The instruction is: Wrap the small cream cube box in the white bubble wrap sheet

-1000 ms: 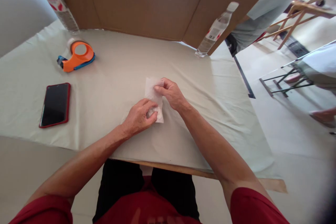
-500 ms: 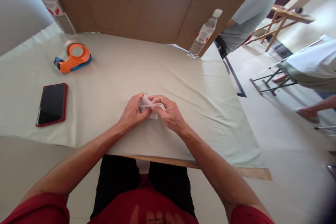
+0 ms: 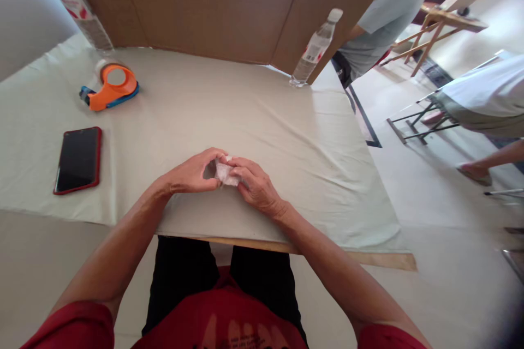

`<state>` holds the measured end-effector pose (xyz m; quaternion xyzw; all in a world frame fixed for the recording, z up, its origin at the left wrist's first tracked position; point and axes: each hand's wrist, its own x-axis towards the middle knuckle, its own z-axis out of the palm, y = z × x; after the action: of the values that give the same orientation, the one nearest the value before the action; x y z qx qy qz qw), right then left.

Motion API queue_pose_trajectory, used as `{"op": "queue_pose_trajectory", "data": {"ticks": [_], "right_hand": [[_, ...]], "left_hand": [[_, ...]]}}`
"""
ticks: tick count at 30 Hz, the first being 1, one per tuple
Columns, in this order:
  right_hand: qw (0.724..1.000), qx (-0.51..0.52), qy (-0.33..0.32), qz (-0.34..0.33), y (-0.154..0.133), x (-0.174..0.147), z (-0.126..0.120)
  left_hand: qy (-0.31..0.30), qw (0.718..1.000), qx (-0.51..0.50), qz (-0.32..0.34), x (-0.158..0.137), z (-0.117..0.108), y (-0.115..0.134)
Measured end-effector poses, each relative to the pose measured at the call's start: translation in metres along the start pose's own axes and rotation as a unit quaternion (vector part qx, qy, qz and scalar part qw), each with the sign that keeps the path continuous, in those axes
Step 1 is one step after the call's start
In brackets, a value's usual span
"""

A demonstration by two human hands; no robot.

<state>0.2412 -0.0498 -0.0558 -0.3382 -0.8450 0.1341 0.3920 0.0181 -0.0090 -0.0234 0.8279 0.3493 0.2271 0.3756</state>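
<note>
Between my two hands, just above the cloth near the table's front, is a small piece of crumpled, whitish, thin material (image 3: pixel 226 172); it could be tissue or plastic film, I cannot tell which. My left hand (image 3: pixel 195 172) curves around its left side, thumb and fingertips pinching its edge. From the right, my right hand (image 3: pixel 256 184) has its fingers folded over the same piece. Part of it is hidden beneath those fingers.
A phone (image 3: pixel 77 160) in a red case lies at left, with an orange tape dispenser (image 3: pixel 117 87) behind it. Water bottles (image 3: pixel 313 52) stand by a cardboard panel (image 3: pixel 204 8). Other people (image 3: pixel 483 101) are at right, beyond the cloth-covered table (image 3: pixel 327 202).
The whitish piece was held spread and folded; now it is bunched up more tightly. My right fingers have closed over it, and my left hand has turned and shifted left.
</note>
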Motion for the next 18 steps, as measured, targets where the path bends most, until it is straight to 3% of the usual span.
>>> {"op": "queue_pose_trajectory", "data": {"ticks": [3, 6, 10, 13, 15, 18], "right_hand": [[0.999, 0.039, 0.016, 0.035, 0.007, 0.012, -0.002], [0.985, 0.126, 0.012, 0.122, 0.014, 0.03, -0.008], [0.918, 0.277, -0.059, 0.278, 0.021, 0.047, -0.013], [0.866, 0.347, -0.046, 0.358, 0.025, 0.05, -0.008], [0.85, 0.355, -0.013, 0.389, 0.027, 0.05, -0.001], [0.852, 0.336, 0.014, 0.401, 0.029, 0.052, 0.006]], "left_hand": [[0.026, 1.0, 0.015, -0.003, 0.0, 0.001, 0.0], [0.085, 0.996, 0.001, -0.032, 0.005, 0.006, -0.001], [0.083, 0.988, -0.088, -0.097, 0.008, 0.007, -0.002], [0.113, 0.983, -0.064, -0.13, 0.009, 0.007, -0.002], [0.159, 0.978, -0.019, -0.136, 0.009, 0.007, -0.002], [0.208, 0.974, 0.008, -0.093, 0.009, 0.01, -0.003]]}}
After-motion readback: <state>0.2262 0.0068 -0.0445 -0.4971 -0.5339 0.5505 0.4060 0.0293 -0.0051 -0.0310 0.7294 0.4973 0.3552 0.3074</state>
